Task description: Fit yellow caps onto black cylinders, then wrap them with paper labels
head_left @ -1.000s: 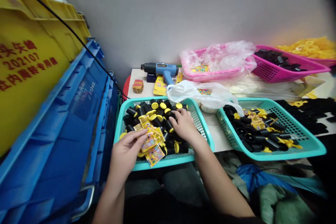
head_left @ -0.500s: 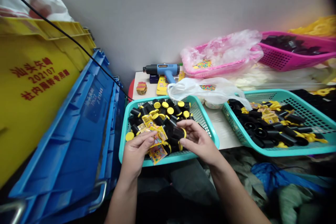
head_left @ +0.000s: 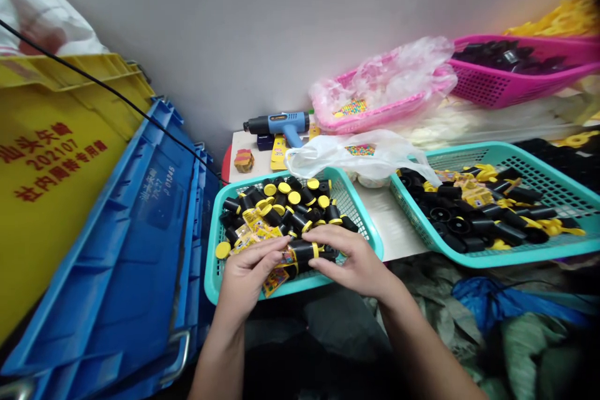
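Observation:
Over the near side of a turquoise basket [head_left: 375, 234], my right hand [head_left: 351, 259] is closed on a black plastic cylinder [head_left: 302, 252] with a yellow end, gripping it between thumb and fingers. My left hand [head_left: 253, 269] pinches a small yellow printed piece [head_left: 287, 256] at the cylinder's left end. Whether that piece is going round the cylinder or only touching it, I cannot tell. Beneath both hands lie several black cylinders with yellow caps [head_left: 294, 197] and more yellow printed pieces [head_left: 257, 220], partly hidden by my fingers.
A second turquoise basket [head_left: 487, 256] with black cylinders and yellow parts stands on the right. Behind are a blue heat gun [head_left: 285, 122], a white plastic bag [head_left: 319, 156] and pink baskets [head_left: 497, 87]. Blue [head_left: 117, 231] and yellow crates [head_left: 51, 112] line the left, with a black cable across them.
My hands have come together, and the black cylinder now meets the printed piece in my left hand. The cylinder has turned level. The whole view has shifted slightly.

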Tool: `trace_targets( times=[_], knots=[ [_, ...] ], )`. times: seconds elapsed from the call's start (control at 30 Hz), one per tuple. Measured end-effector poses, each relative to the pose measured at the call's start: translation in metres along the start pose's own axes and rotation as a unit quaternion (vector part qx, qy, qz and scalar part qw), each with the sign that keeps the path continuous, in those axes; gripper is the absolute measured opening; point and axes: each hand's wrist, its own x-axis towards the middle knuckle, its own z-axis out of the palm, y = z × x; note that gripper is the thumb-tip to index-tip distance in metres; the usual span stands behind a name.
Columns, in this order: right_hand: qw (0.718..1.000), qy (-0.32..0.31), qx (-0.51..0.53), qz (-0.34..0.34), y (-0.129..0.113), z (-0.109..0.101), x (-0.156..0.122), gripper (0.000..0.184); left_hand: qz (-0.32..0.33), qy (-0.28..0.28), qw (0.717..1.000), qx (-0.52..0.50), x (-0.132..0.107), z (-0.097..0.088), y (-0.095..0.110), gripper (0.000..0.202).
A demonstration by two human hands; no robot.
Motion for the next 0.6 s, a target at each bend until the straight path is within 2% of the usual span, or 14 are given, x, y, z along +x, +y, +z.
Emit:
trace_targets(
  times=[0.1, 0.23, 0.43, 0.5, 0.6],
  knots=[
    [1.0, 0.003, 0.006, -0.013, 0.001, 0.0, -0.002, 0.034, 0.002, -0.008, 1.0, 0.022, 0.0, 0.001, 0.0, 0.019],
    [0.999, 0.028, 0.026, 0.01, 0.002, 0.0, -0.002, 0.034, 0.025, 0.024, 0.998, 0.05, 0.003, -0.002, -0.004, 0.023],
    [0.997, 0.008, 0.059, 0.058, 0.003, -0.002, -0.003, 0.032, 0.007, -0.04, 0.999, -0.007, 0.007, -0.001, -0.003, 0.026],
    [0.997, 0.004, 0.048, 0.066, 0.002, -0.004, -0.005, 0.032, 0.001, -0.036, 0.999, -0.005, 0.005, 0.002, 0.001, 0.025],
    [0.999, -0.004, 0.03, 0.037, -0.001, -0.006, -0.008, 0.031, -0.006, -0.031, 1.0, 0.003, 0.003, 0.006, 0.008, 0.021]
  ],
)
